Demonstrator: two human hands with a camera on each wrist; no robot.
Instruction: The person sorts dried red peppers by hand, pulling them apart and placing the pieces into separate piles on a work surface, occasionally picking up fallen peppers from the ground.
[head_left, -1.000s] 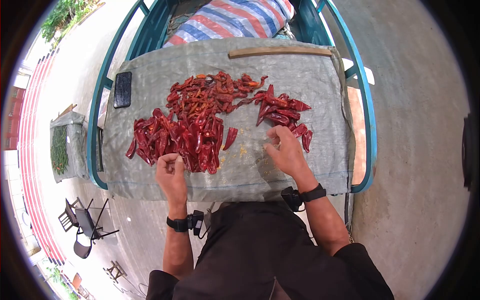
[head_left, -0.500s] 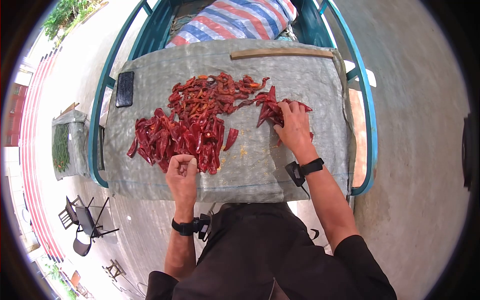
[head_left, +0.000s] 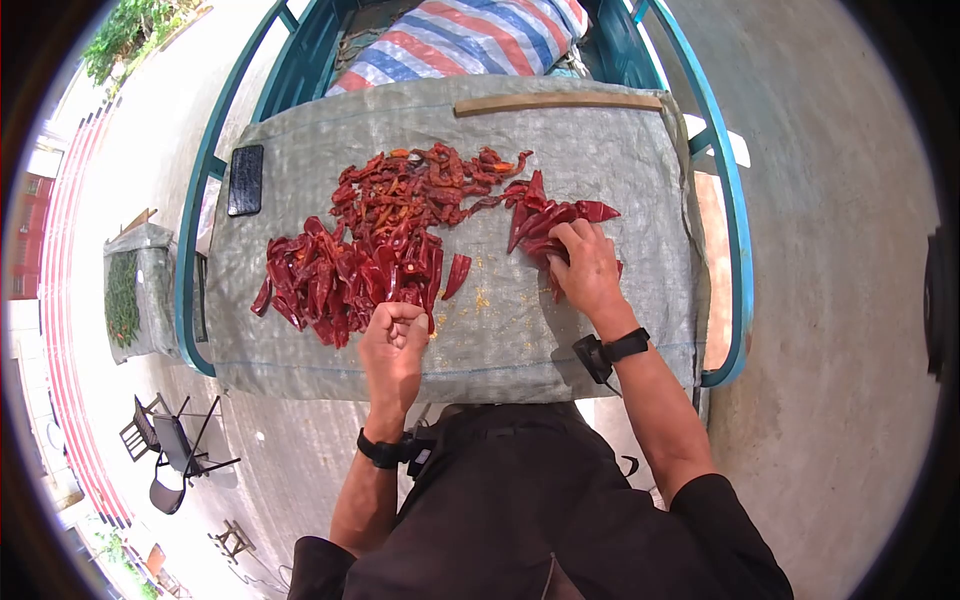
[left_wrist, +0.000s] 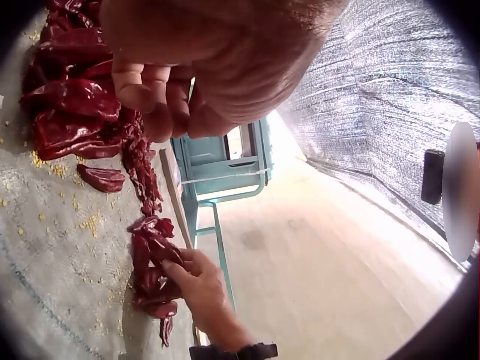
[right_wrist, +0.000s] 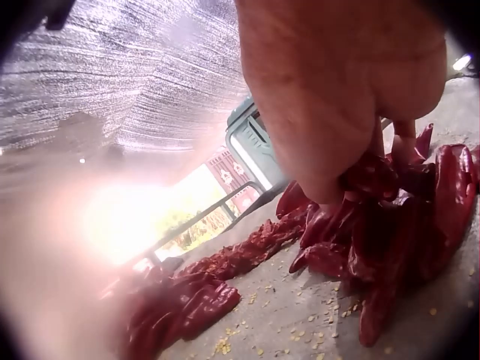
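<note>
Over the near edge of the large heap of glossy red peppers [head_left: 350, 280], my left hand [head_left: 392, 345] hangs with fingers loosely curled; the left wrist view shows nothing in those fingers [left_wrist: 169, 94]. On the right side of the cloth, my right hand [head_left: 590, 268] has its thumb and fingers around a red pepper [right_wrist: 371, 176] in the smaller pile [head_left: 540, 215]. Its palm hides part of that pile. Darker, shrivelled peppers [head_left: 400, 190] lie behind the large heap, and a single pepper [head_left: 457, 276] rests between the two groups.
A grey woven cloth [head_left: 620, 340] covers the surface, with yellow seeds scattered on it. A black phone [head_left: 245, 180] lies at the left and a wooden strip [head_left: 560, 102] along the back. Teal rails [head_left: 738, 250] flank both sides; a striped sack [head_left: 470, 40] lies behind.
My right hand has moved forward and right onto the small pile and closed around a pepper. My left hand has shifted right along the near edge of the large heap.
</note>
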